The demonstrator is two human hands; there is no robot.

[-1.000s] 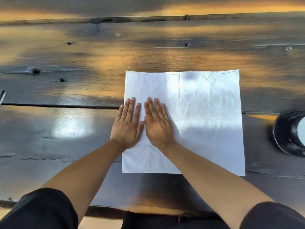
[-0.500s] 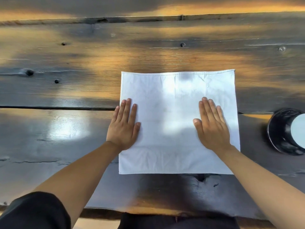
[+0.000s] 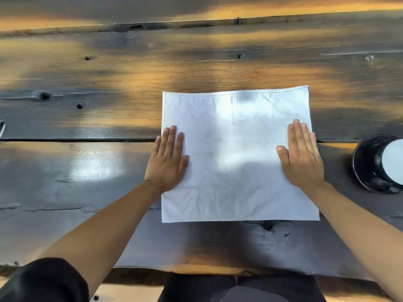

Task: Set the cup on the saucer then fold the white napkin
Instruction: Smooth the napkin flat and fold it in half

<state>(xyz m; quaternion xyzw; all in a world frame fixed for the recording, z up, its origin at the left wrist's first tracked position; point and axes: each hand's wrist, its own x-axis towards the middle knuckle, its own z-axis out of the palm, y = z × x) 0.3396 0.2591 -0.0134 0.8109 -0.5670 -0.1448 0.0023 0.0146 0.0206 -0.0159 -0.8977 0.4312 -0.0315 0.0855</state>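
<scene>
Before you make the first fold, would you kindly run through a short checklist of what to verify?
1. Square white cloth napkin lies flat and spread on the dark wooden table: ok.
2. Left hand rests flat on its left edge: ok.
3. Right hand rests flat near its right edge: ok.
4. Black saucer sits apart from the napkin: ok.
5. Cup seated on the saucer: cannot tell, cut off by the frame.

Head view, steeply downward (close overhead)
</scene>
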